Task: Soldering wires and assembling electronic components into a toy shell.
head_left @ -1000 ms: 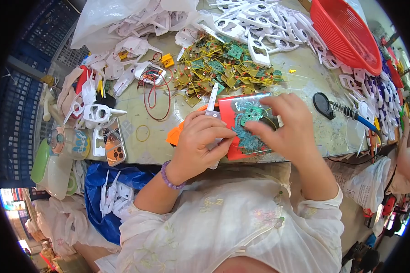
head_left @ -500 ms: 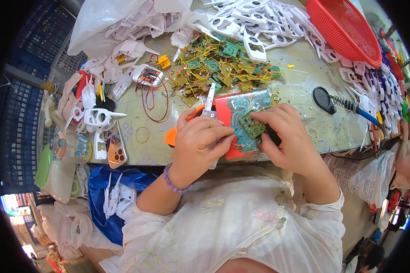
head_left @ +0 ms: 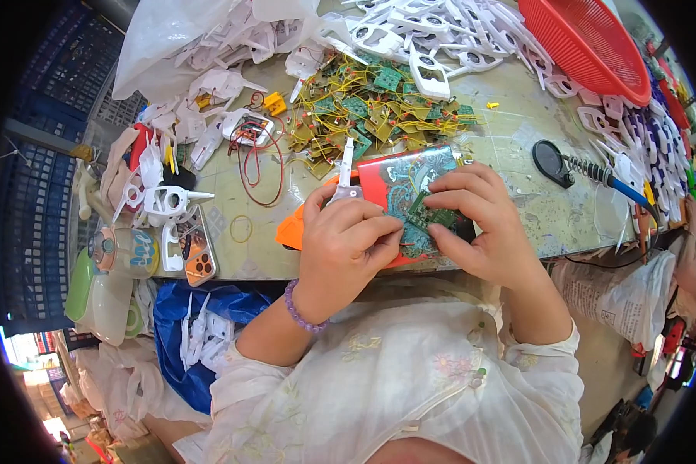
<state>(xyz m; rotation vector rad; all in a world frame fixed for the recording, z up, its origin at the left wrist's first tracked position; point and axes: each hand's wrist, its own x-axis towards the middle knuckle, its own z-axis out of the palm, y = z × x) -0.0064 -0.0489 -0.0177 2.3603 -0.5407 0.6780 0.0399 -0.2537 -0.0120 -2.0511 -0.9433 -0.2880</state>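
Flat green circuit board (head_left: 418, 213)

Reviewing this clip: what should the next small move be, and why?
Probably ease the small green circuit board slightly left, toward the slender white plastic piece: the right hand pinches the board, while the left hand appears to hold that piece, whose visible part lies apart from the board.
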